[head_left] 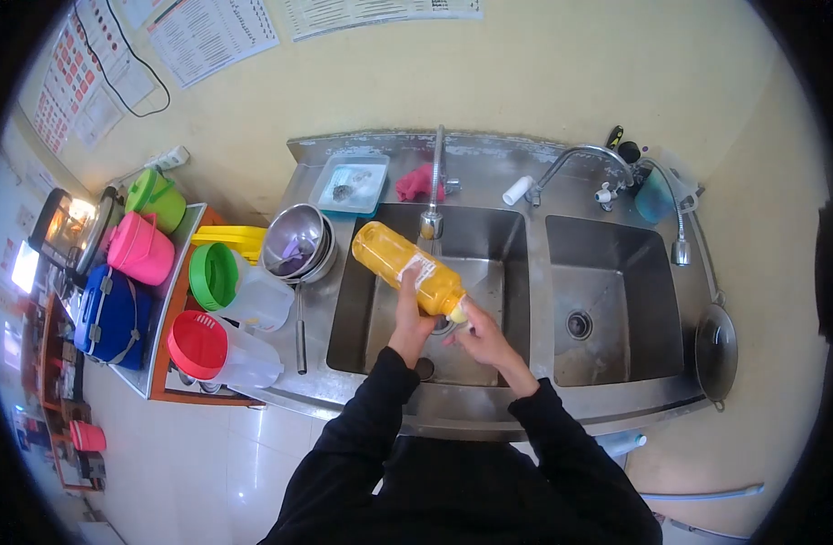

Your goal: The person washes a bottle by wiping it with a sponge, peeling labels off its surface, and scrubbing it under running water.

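Observation:
A yellow bottle (385,247) with a white label is held tilted over the left sink basin (363,313), its pale cap (457,314) pointing down to the right. My left hand (412,309) is closed round the bottle's underside, near the label. At the cap end, my right hand (485,340) has its fingers closed on the cap. Just beyond the bottle, a sprayer faucet (432,221) hangs over the basin. Parts of the fingers behind the bottle are hidden.
Left of the sink are metal bowls (292,238), a clear container with a green rim (214,276) and one with a red rim (198,345). A blue tray (352,182) and pink cloth (416,183) lie behind. To the right are another basin (616,300) and a pan lid (716,352).

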A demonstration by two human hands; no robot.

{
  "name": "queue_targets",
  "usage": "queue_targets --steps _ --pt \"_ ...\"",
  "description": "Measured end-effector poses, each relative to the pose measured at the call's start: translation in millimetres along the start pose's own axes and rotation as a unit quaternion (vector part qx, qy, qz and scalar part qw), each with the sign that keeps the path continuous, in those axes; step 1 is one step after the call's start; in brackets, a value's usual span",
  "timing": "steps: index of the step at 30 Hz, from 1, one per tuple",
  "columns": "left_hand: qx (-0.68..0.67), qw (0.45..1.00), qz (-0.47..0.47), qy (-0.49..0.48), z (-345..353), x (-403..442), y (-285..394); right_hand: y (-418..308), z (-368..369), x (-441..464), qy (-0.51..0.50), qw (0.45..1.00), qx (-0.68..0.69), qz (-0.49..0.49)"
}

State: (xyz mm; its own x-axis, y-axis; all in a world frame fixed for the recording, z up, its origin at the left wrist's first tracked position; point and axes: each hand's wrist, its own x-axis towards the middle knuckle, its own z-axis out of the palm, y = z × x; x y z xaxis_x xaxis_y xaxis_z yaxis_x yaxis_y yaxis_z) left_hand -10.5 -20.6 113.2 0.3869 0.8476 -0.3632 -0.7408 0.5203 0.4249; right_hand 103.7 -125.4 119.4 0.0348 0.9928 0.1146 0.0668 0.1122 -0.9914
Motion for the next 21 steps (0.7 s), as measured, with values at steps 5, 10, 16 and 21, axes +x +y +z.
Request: queue_targets --steps 5,10,16,21 --pt "0.082 0.994 0.064 0.044 -2 9 -11 29 4 7 -0.042 0.993 0.022 0.106" --pt "0.064 0.992 0.063 -0.087 -8 9 -7 28 16 2 0.021 0.866 0.47 0.169" --pt "0.06 0.971 0.038 -0.229 -17 6 -3 16 6 7 0.03 0.804 0.576 0.142" --pt "0.036 0.992 -0.124 -0.004 -34 3 -8 18 -8 10 0.082 0.993 0.043 0.071"
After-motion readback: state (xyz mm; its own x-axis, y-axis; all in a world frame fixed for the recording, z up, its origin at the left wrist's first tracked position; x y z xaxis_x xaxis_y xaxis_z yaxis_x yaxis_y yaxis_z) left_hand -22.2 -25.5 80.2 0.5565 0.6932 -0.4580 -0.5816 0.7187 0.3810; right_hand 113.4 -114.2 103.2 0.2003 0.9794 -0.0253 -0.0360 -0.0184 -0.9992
